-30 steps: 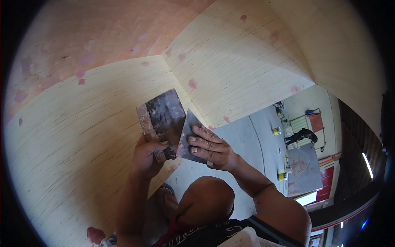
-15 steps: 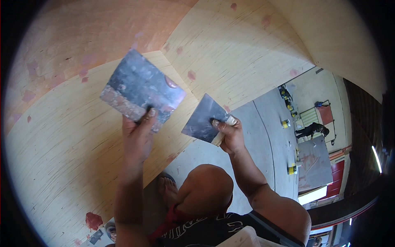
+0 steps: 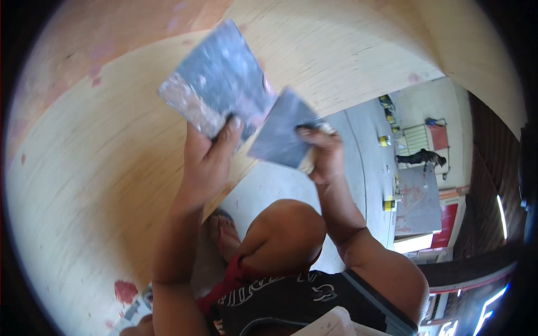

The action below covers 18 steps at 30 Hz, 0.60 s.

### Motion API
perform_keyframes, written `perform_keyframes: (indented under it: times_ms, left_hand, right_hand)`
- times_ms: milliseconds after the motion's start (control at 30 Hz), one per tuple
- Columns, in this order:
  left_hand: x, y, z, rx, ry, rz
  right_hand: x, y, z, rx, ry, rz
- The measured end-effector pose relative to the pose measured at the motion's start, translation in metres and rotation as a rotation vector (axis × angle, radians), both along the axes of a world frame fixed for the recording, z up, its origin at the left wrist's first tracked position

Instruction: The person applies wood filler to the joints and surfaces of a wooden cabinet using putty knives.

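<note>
My left hand (image 3: 208, 159) is closed on the lower edge of a wide grey metal plate (image 3: 224, 67), with its thumb on the upper face. Pinkish filler (image 3: 190, 106) is smeared along the plate's left edge, and the rest of the surface is stained. My right hand (image 3: 325, 154) grips a smaller dark filler spreader (image 3: 283, 129), its thumb pressed on the face near a pale strip at the back edge. The spreader's upper corner comes close to the plate's right edge; motion blur hides whether they touch. Both are held up in front of the plywood surface (image 3: 112, 151).
Plywood panels curve round the left and top, with a red patch (image 3: 126, 292) at lower left. My bent knee (image 3: 286, 232) and a foot (image 3: 223, 229) are below. Across the grey floor (image 3: 350, 168), a person (image 3: 420, 159) bends by a grey board (image 3: 417, 201), near several yellow-and-black tins (image 3: 389, 205).
Both hands have moved up in view, the left one also to the right. The plate and spreader are closer together. The view has shifted slightly.
</note>
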State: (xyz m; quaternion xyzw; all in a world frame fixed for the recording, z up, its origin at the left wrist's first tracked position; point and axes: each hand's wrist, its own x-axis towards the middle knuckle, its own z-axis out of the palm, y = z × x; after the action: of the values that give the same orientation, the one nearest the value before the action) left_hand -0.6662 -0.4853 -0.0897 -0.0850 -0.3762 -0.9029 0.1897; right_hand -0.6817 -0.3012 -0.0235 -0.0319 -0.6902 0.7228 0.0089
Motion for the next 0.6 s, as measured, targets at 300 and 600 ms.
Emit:
perform_keyframes:
  times_ms: [300,600]
  left_hand:
    - [-0.057,-0.035,-0.049,-0.410,-0.004,-0.691]
    - [-0.168,-0.158,-0.183,-0.359,-0.557,-0.823]
  right_hand:
    - [-0.047,-0.024,0.027,-0.059,-0.047,0.077]
    - [-0.211,-0.035,0.093,1.852,1.099,0.138]
